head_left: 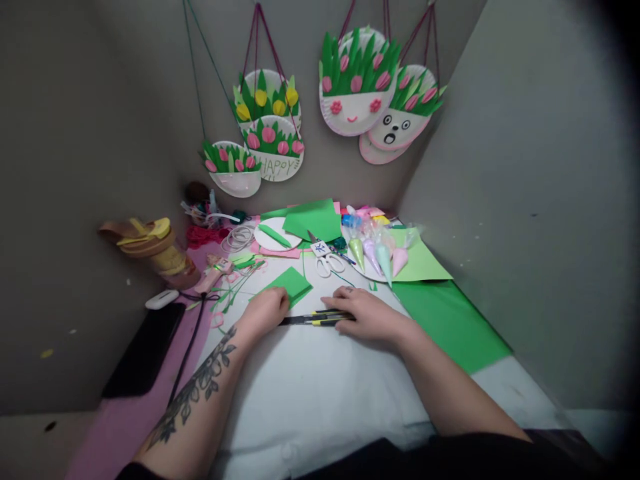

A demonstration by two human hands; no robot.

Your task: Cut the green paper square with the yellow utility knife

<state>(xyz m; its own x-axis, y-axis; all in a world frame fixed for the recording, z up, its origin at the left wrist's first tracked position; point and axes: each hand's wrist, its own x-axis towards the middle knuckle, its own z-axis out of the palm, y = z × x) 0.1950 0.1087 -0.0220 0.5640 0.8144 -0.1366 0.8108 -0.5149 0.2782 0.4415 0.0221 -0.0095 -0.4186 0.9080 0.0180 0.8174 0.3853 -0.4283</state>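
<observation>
My left hand (266,311) rests knuckles-up on the white table (310,387), its fingers curled under at the near edge of a folded green paper piece (290,283). What it holds, if anything, is hidden. My right hand (361,312) lies flat, fingers stretched left over several dark pens with yellow bands (313,319) that lie side by side between both hands. White-handled scissors (327,261) lie just beyond the hands.
Green paper sheets (450,320) cover the right side. A paper plate (273,235), small pastel cones in bags (380,253), a pink glue gun (216,270), a black phone (145,350) and tape rolls (153,243) crowd the back and left. Decorated paper-plate baskets (357,87) hang on the wall.
</observation>
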